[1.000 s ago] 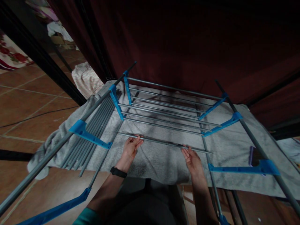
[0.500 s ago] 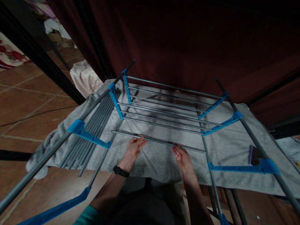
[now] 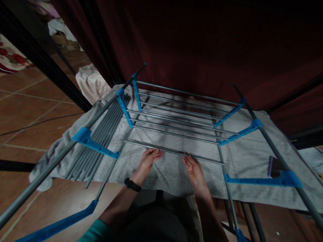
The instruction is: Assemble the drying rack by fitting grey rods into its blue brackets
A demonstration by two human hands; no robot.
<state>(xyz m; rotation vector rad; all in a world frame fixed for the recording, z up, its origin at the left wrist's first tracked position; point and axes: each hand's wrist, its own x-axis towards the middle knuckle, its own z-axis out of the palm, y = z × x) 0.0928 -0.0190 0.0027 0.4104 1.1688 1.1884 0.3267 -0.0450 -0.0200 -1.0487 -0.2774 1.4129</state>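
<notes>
A thin grey metal rod (image 3: 171, 151) lies crosswise in both my hands, low over the grey blanket. My left hand (image 3: 149, 158) pinches it left of its middle, and my right hand (image 3: 192, 165) pinches it to the right. Around it stands a rack frame of grey tubes with blue plastic brackets. Several rods (image 3: 176, 116) span the far brackets. Nearest on the left is a blue bracket (image 3: 97, 144) with no rod in it; a matching blue bracket (image 3: 262, 181) is on the right.
Several loose rods (image 3: 101, 141) lie side by side on the grey blanket (image 3: 161, 181) at left. A small dark purple-edged object (image 3: 274, 167) sits by the right tube. A dark red curtain (image 3: 186, 47) hangs behind; tiled floor (image 3: 30, 111) shows at left.
Both hands still hold the rod. It has shifted slightly to the right, and my left hand has slid right, closer to my right hand.
</notes>
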